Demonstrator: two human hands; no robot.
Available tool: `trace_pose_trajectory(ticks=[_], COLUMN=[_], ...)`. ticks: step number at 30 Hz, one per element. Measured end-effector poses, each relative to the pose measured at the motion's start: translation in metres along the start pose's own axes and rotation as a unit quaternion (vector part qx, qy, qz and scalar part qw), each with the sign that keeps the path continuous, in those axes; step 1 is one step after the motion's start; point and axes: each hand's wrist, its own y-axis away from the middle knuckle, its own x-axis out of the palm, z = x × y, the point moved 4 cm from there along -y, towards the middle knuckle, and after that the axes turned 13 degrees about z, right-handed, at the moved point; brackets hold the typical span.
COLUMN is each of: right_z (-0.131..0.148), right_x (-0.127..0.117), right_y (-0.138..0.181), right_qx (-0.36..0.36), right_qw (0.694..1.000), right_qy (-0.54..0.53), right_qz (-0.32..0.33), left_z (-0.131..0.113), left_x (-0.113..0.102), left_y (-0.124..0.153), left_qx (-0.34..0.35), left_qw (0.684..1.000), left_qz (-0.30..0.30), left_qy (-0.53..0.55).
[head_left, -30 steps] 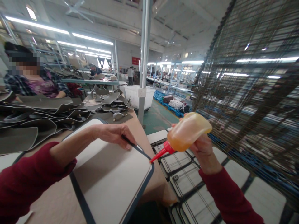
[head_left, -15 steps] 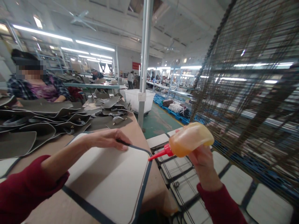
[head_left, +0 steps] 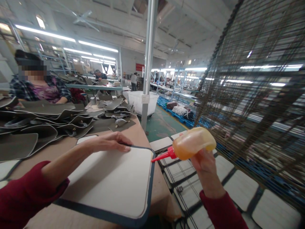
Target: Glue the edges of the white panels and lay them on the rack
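Observation:
A white panel with a dark blue border [head_left: 111, 181] lies flat on the brown worktable [head_left: 157, 194] in front of me. My left hand [head_left: 111, 141] rests on the panel's far edge, fingers bent and pressing it down. My right hand [head_left: 202, 160] grips an amber squeeze bottle [head_left: 194, 143] tipped sideways. Its red nozzle [head_left: 160, 156] points at the panel's far right corner, just off the border.
Grey leather pieces [head_left: 47, 121] are piled at the table's far left, with a seated person [head_left: 40, 86] behind them. A wire rack [head_left: 190, 187] holds several white panels below right. A tall wire shelf [head_left: 257, 89] and a steel post [head_left: 147, 63] stand nearby.
The panel has turned on the table under my left hand, so its right edge now runs more squarely toward me. The bottle has stayed near the corner, dropping slightly.

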Motion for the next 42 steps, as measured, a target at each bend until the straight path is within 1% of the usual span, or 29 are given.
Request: trace_pose_trajectory(ticks=[5,10,17,22,24,33,42], right_z=[-0.003,-0.005,-0.007,-0.010,-0.011,-0.008,-0.010], right_x=[0.003,0.005,0.007,0.004,0.003,0.009,0.007], right_y=[0.001,0.003,0.005,0.008,0.009,0.012,0.013], right_qx=[0.010,0.027,0.040,0.045,0.043,0.055,0.060], right_qw=[1.000,1.000,0.999,0.999,0.999,0.998,0.998], right_qy=[-0.007,-0.015,-0.016,-0.023,-0.023,-0.002,-0.013], right_qz=[0.003,0.006,0.004,0.002,0.002,0.004,-0.006], left_z=[0.005,0.016,0.022,0.019,0.018,0.019,0.022], left_x=[0.000,-0.003,-0.009,-0.012,-0.012,-0.014,-0.018], left_y=[0.000,-0.002,-0.005,-0.003,-0.002,0.003,0.002], left_qx=[-0.023,-0.012,-0.019,-0.023,-0.020,-0.018,-0.022], left_qw=[0.999,0.995,0.995,0.997,0.998,0.997,0.997], left_qz=[-0.024,-0.082,-0.071,-0.023,-0.015,-0.038,-0.043], left_qy=[0.030,0.052,0.069,0.064,0.063,0.060,0.062])
